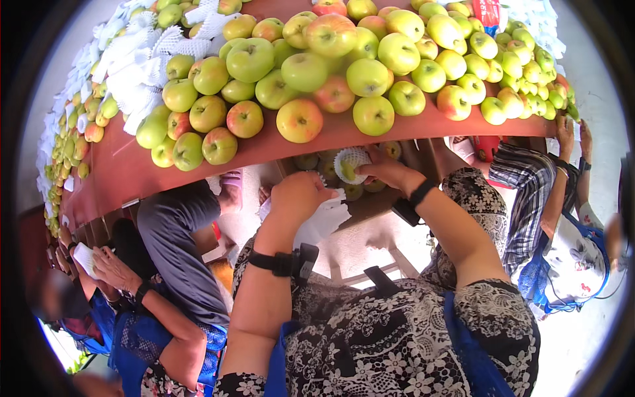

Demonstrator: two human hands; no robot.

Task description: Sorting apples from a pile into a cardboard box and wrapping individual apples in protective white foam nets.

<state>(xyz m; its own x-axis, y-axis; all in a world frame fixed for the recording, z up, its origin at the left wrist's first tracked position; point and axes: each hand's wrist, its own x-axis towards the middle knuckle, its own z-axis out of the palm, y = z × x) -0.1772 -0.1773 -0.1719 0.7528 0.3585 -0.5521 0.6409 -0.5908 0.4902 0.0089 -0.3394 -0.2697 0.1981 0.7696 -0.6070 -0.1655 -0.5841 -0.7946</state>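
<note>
My right hand [389,169] grips a green apple [349,171] wrapped in a white foam net sleeve [358,157], below the table's near edge. My left hand [302,196] is curled just to the left of it, its fingertips partly hidden. White foam net sleeves [325,221] hang bunched under the left thumb, held in that hand. Beneath both hands, a box [369,211] holds several apples [353,191], some partly covered by the hands and the sleeve.
A reddish-brown table [258,153] bears many loose green and red apples [299,120]. White foam sleeves [134,64] lie heaped at its left. Co-workers sit close on both sides; one hand at left [114,270] holds a white sleeve [85,259]. Another person's hand [564,136] is at far right.
</note>
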